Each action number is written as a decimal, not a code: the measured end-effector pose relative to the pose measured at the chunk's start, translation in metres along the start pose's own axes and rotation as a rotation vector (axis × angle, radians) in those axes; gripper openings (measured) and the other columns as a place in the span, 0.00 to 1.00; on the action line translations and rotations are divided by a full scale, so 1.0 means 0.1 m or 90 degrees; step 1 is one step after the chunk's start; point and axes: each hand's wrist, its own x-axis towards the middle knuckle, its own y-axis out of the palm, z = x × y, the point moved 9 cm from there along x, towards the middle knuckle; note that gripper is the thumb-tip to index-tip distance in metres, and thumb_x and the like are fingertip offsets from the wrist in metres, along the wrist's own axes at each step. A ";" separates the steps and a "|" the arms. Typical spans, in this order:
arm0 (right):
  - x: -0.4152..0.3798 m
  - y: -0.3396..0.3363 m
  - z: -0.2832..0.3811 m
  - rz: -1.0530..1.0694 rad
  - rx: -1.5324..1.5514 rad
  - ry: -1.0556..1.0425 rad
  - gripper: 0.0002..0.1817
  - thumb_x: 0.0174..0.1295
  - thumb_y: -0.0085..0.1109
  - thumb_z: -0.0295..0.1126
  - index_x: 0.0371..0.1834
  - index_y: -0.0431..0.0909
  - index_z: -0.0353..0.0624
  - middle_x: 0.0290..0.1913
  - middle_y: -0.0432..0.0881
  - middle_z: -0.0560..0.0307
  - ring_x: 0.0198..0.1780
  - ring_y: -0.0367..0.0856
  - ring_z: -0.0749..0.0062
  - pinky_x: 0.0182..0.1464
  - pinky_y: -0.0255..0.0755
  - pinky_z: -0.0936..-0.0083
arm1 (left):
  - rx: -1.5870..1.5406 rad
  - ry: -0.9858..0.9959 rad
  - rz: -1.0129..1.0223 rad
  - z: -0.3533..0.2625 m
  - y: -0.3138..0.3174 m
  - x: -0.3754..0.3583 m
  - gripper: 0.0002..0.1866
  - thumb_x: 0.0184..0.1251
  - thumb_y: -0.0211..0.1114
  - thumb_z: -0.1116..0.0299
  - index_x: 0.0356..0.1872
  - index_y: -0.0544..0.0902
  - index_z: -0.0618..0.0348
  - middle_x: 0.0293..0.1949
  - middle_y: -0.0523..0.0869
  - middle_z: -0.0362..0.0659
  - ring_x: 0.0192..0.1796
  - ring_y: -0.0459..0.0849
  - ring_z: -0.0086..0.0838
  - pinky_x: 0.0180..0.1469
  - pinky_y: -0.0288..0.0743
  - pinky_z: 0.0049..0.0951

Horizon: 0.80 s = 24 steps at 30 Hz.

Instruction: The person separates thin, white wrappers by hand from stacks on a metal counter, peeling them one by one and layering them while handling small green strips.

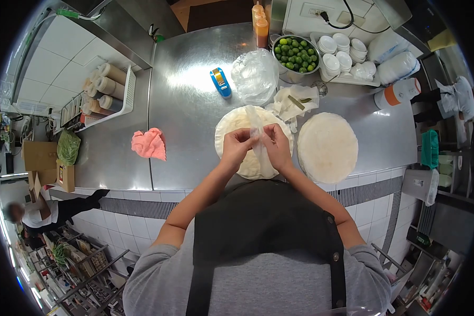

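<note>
Both my hands pinch a narrow, gathered strip of translucent plastic (265,160) above a round, pale stack of what look like flatbreads (225,129). My left hand (238,146) has thumb and fingertips closed on the strip's left side. Facing it, my right hand (277,145) pinches the strip from the right, and the fingertips of both hands nearly meet. A second round pale stack (327,147) lies just right of my right hand. Beyond the hands are a crumpled clear plastic bag (255,76) and a blue tape dispenser (220,82).
A pink cloth (148,144) lies left on the steel counter (187,113). At the back stand a metal bowl of limes (296,55), sauce bottles (261,31) and white stacked cups (330,63). A white basket of bottles (124,102) sits left. Another person (47,210) is far left.
</note>
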 end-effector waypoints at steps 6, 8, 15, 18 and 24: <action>0.21 0.01 0.10 0.006 -0.159 0.007 0.14 0.71 0.58 0.40 0.43 0.72 0.39 0.30 0.81 0.43 0.33 0.82 0.52 0.37 0.74 0.60 | -0.045 0.001 0.014 0.06 0.07 -0.03 0.10 0.66 0.67 0.80 0.47 0.86 0.69 0.42 0.90 0.45 0.41 0.88 0.24 0.47 0.83 0.25; 0.24 0.06 0.06 -0.001 -0.188 -0.020 0.14 0.72 0.56 0.40 0.42 0.71 0.39 0.29 0.80 0.39 0.32 0.82 0.46 0.36 0.73 0.56 | -0.152 -0.016 -0.026 0.22 0.01 0.01 0.11 0.71 0.66 0.75 0.51 0.83 0.66 0.44 0.88 0.44 0.45 0.87 0.26 0.50 0.83 0.29; 0.11 0.36 0.27 0.031 -0.256 -0.091 0.12 0.77 0.46 0.40 0.42 0.67 0.41 0.30 0.80 0.33 0.36 0.80 0.31 0.36 0.70 0.43 | 0.165 0.223 -0.221 -0.13 -0.03 0.01 0.17 0.82 0.55 0.58 0.36 0.73 0.63 0.27 0.77 0.42 0.31 0.72 0.24 0.34 0.69 0.31; 0.17 0.30 0.23 0.020 -0.263 -0.103 0.12 0.77 0.46 0.40 0.42 0.66 0.41 0.29 0.80 0.33 0.36 0.80 0.30 0.36 0.69 0.42 | 0.217 0.299 -0.240 -0.22 -0.05 0.07 0.18 0.83 0.54 0.60 0.34 0.72 0.64 0.25 0.73 0.41 0.29 0.67 0.23 0.32 0.65 0.31; 0.32 -0.27 0.03 -0.094 -0.270 -0.058 0.12 0.77 0.48 0.37 0.40 0.67 0.39 0.31 0.80 0.34 0.37 0.79 0.30 0.35 0.67 0.44 | 0.206 0.274 -0.305 -0.15 -0.35 0.12 0.19 0.83 0.54 0.61 0.30 0.69 0.63 0.22 0.64 0.42 0.28 0.60 0.24 0.31 0.60 0.31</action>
